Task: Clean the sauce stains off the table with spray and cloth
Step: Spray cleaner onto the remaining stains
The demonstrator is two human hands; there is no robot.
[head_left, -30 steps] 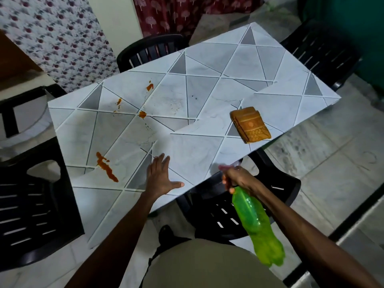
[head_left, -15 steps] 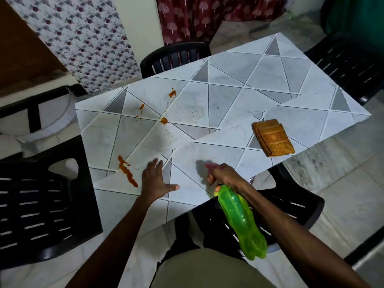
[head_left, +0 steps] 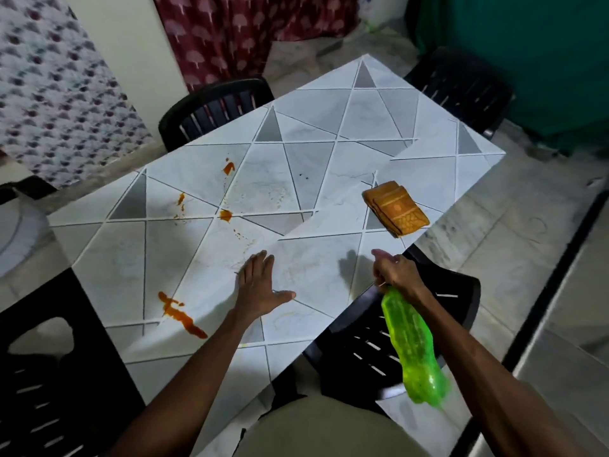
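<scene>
A white table (head_left: 329, 179) with grey triangle patterns carries orange sauce stains: a long smear (head_left: 179, 315) near its left front and smaller blots (head_left: 225, 215) further back. My left hand (head_left: 258, 285) rests flat on the tabletop, fingers straight. My right hand (head_left: 393, 273) grips the head of a green spray bottle (head_left: 413, 351), whose body slants down toward me over the table's right edge. A folded orange cloth (head_left: 395, 207) lies on the table's right side, beyond my right hand.
Black plastic chairs stand round the table: one at the far side (head_left: 214, 110), one at far right (head_left: 461, 87), one under my right arm (head_left: 379, 341), one at left (head_left: 49, 374). Patterned curtains hang behind. Tiled floor lies to the right.
The view has shifted and swung over the table. My right hand with the bottle rose from below the table edge to just over it. My left hand stayed flat on the table.
</scene>
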